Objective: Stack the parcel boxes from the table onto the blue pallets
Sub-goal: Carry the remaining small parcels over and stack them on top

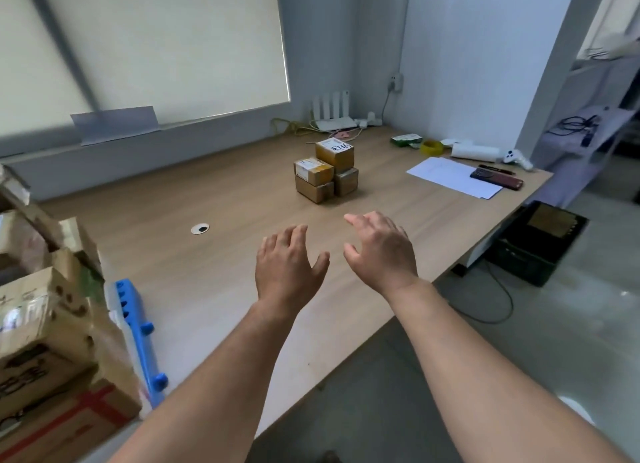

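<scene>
Several small brown parcel boxes (pixel 325 171) stand stacked in two layers near the middle of the wooden table (pixel 214 268). A blue pallet (pixel 140 338) shows at the lower left, with larger cardboard boxes (pixel 52 351) piled on it. My left hand (pixel 289 265) and my right hand (pixel 381 247) both hover over the table, a little in front of the small stack. Fingers of both hands are spread and hold nothing.
A white sheet of paper (pixel 453 176), a dark phone (pixel 497 180), a white roll (pixel 474 152), a yellow tape ring (pixel 432 147) and a controller (pixel 516 159) lie at the table's right end. A router (pixel 332 112) and cables sit at the back. A black crate (pixel 540 244) stands on the floor right.
</scene>
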`<state>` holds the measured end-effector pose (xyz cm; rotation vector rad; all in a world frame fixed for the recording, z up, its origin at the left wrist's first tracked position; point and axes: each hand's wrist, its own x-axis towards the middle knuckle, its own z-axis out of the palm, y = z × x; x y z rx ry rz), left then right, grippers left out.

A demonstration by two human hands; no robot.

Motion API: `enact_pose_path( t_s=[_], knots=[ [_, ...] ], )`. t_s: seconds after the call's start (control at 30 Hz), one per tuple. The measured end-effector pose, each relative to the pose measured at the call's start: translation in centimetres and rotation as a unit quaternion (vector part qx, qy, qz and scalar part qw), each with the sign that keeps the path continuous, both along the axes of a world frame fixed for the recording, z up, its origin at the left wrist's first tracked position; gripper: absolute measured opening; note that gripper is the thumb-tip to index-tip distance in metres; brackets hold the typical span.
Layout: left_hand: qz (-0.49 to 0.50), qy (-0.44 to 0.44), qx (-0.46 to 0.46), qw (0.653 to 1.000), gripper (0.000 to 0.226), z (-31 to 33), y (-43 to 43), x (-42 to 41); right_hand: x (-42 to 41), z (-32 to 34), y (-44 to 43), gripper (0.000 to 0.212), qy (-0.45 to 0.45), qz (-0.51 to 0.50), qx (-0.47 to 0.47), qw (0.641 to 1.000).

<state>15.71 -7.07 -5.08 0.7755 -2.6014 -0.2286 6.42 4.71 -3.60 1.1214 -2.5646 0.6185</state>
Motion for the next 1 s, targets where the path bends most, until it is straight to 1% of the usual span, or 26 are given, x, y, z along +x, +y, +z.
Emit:
enact_pose_path(
  t_s=[0.3,0.7,0.9,1.0],
  knots=[
    [-0.007,-0.001,0.041,0.999,0.063,-2.0,-2.0,-10.0,-9.1,-0.7,-2.3,0.049,-0.003,-0.008,0.027,1.0],
    [0.037,0.009,0.086,0.996,0.065,-3.2,-9.0,-22.5,-21.8,-1.4,-9.7,0.049,-0.024,0.022,0.073,0.997],
    [0.034,-0.003,0.097,0.995,0.066,-3.7,-11.2,-25.9,-26.1,-2.7,-11.2,0.049,-0.038,0.037,0.09,0.995],
    [0.044,-0.024,0.082,0.995,0.066,-3.5,-12.2,-27.0,-28.2,-3.3,-12.3,0.049,-0.049,0.048,0.086,0.994]
  ],
)
